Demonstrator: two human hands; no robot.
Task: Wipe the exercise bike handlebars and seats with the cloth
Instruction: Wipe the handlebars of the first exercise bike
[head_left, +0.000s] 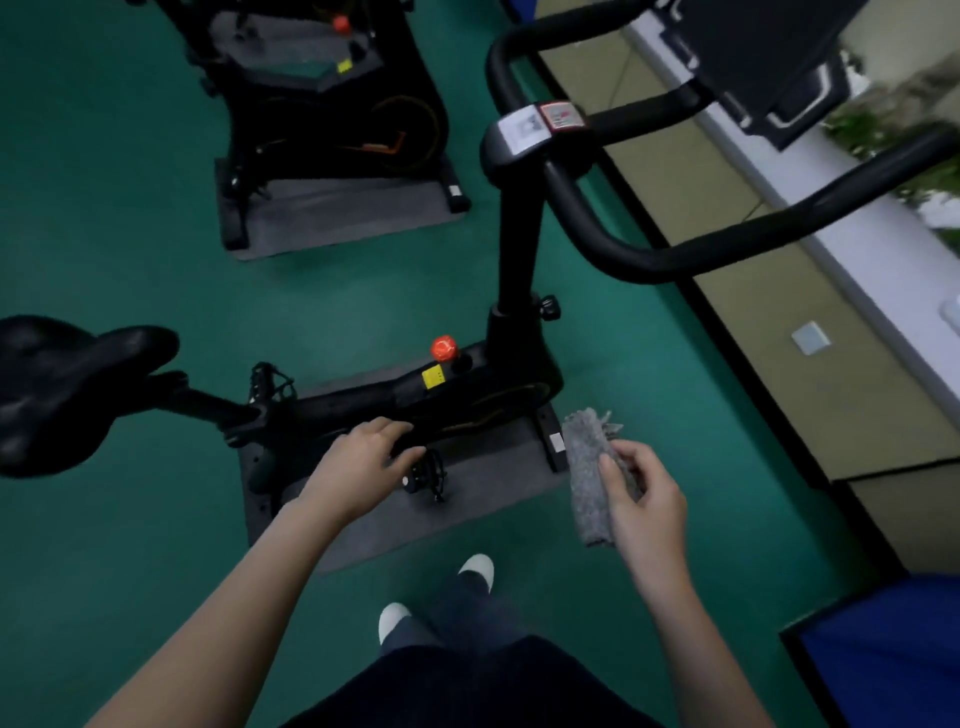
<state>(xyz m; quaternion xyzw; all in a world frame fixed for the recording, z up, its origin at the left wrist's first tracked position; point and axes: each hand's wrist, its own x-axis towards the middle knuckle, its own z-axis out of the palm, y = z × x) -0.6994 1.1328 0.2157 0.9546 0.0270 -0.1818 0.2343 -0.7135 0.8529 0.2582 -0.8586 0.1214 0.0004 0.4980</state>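
Observation:
A black exercise bike stands in front of me on a grey mat (467, 512). Its black handlebars (670, 249) curve across the upper right, and its black seat (62, 384) is at the left edge. My right hand (644, 499) pinches a folded grey cloth (587, 467) in the air, below the handlebars and to the right of the bike frame. My left hand (358, 467) hovers with relaxed fingers over the bike frame (415, 395) and holds nothing.
A second exercise bike (322, 104) stands on its own mat farther back. The floor (104, 234) is green. A wall with a white ledge (852, 244) runs along the right. A blue object (893, 649) sits at the lower right. My shoes (475, 569) are near the mat.

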